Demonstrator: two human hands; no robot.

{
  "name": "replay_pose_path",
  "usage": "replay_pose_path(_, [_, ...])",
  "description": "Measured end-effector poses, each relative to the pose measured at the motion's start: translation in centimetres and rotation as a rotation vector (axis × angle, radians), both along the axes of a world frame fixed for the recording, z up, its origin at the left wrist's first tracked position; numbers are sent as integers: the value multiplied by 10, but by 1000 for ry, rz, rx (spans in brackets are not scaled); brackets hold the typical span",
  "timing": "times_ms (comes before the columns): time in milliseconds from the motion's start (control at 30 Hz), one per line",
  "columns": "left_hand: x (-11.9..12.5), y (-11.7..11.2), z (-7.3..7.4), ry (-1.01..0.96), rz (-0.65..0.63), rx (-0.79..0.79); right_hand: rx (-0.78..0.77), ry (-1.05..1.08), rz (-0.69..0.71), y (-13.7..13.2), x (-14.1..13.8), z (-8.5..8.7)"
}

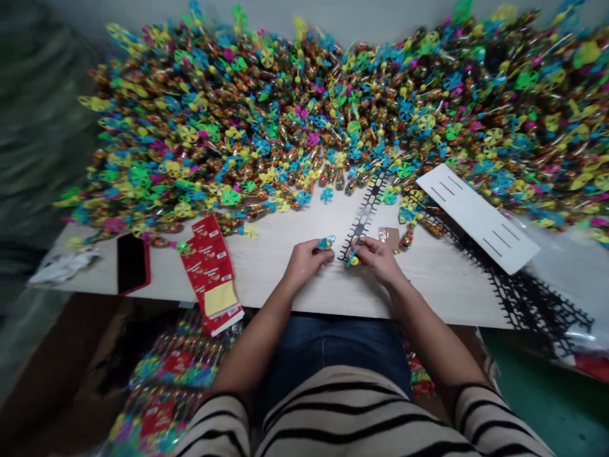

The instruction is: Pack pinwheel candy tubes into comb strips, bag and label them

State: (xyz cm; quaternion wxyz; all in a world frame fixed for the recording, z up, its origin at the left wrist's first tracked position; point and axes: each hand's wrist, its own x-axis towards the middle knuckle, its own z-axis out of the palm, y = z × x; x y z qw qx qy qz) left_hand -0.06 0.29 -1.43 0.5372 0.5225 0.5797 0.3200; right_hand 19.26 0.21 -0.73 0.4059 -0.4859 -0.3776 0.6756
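My left hand point(307, 263) is closed in a pinch over the table. Between its thumb and finger sits a small blue plastic piece point(326, 242) with some yellow-green on it. A short gap away, my right hand point(378, 259) is also closed, gripping a small blue and yellow plastic piece point(353, 259). That hand is beside the lower end of a black toothed plastic strip point(360, 228), which runs away from me toward the heap. I cannot tell whether the right fingers touch the strip.
A huge pile of candy-filled tubes with colourful fan tops point(266, 114) covers the back of the table point(285, 298). Red printed cards point(209, 254) and a phone point(132, 263) lie left. A slotted white board point(478, 216) rests on more black strips point(528, 301) at right.
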Motion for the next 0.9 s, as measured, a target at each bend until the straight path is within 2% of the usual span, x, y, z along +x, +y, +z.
replay_pose_path(100, [-5,-19,8,17,-20,38,-33,-3,37,3,-15,-5])
replay_pose_path(200, [-5,-27,13,90,-46,123,-35,10,68,3,-23,-11])
replay_pose_path(333, [-4,-33,11,155,-49,253,-31,61,76,3,-25,-15])
replay_pose_path(500, [-4,-42,6,257,-63,406,-76,64,92,1,-27,-10])
replay_pose_path(733, [-3,-52,6,363,-68,443,-51,36,146,0,-36,-5])
replay_pose_path(833, [-8,-52,8,362,-99,420,19,-37,332,4,-25,-7])
replay_pose_path(900, [-11,-52,9,338,-115,398,137,-231,443,18,-5,-5])
